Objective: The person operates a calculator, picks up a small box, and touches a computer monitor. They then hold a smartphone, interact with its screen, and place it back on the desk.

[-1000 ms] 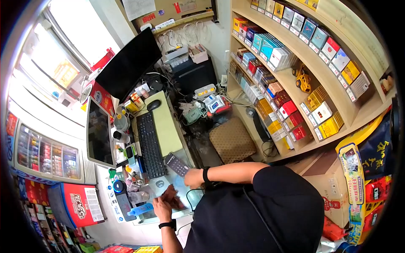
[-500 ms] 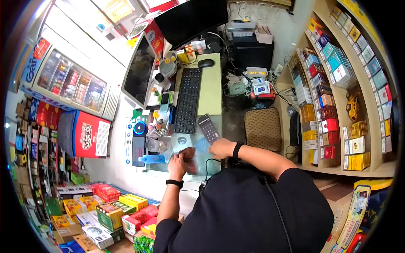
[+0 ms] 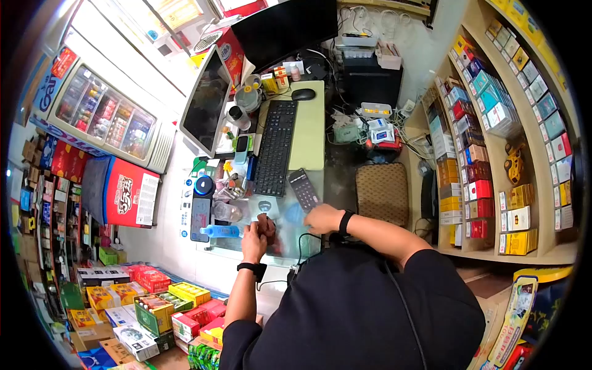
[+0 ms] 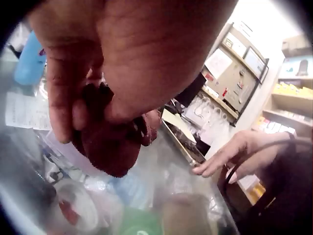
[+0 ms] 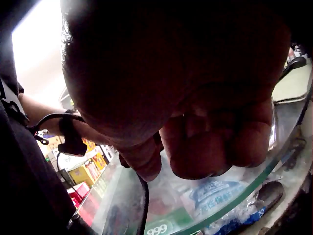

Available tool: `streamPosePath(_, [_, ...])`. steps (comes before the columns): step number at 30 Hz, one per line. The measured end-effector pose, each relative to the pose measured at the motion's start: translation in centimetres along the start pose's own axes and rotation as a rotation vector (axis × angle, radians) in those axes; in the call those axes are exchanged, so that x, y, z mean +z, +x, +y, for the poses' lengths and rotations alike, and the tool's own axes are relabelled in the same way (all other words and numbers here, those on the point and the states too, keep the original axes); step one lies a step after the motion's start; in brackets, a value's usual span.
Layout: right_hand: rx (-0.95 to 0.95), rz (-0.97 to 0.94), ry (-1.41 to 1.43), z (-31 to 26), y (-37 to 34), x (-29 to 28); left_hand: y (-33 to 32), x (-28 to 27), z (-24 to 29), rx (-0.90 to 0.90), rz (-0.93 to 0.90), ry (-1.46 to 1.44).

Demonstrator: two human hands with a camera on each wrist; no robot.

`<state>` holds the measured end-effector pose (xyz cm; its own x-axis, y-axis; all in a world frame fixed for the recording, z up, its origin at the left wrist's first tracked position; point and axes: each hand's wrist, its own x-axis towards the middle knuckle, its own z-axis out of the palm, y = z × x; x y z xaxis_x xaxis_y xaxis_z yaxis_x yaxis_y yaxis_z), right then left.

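Your left hand [image 3: 253, 242] has edged slightly toward the blue bottle [image 3: 221, 231] since the frame half a second ago, and the brown cloth [image 3: 266, 227] in it now sits in a narrower, more upright fold. You have that cloth pinched between thumb and fingers, just beside the bottle and over the glass top [image 3: 293, 237]. Your right hand [image 3: 324, 219] lies near the lower end of the calculator [image 3: 303, 188], fingers close together and loosely bent with nothing visible in them; the right wrist view is too dark to tell whether the fingertips touch anything. I'd judge you are partway through: the cloth is taken up and folded in hand, while setting it down is not yet done, and how much handling remains doesn't show.
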<state>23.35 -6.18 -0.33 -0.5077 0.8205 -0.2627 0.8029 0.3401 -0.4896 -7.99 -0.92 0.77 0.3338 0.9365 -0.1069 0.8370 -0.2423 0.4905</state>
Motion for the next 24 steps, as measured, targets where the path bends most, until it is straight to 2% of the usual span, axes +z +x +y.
streamPosePath(6, [-0.008, 0.013, -0.002, -0.2, -0.3, -0.4, -0.1, 0.5, 0.7, 0.096, -0.151, 0.151])
streamPosePath(12, [-0.013, 0.000, -0.005, -0.1, 0.0, -0.2, -0.7, -1.8, 2.1, 0.156, -0.199, 0.239])
streamPosePath(18, [-0.048, 0.057, -0.006, -0.1, -0.1, -0.3, -0.3, -0.9, 0.6, 0.388, -0.045, 0.405])
streamPosePath(22, [-0.052, 0.056, -0.008, -0.1, 0.0, -0.2, 0.8, 0.2, -0.1, 0.375, -0.091, 0.459])
streamPosePath(24, [-0.049, 0.052, -0.017, 0.0, -0.2, -0.3, 0.7, 0.1, 0.6, 0.309, -0.130, 0.369])
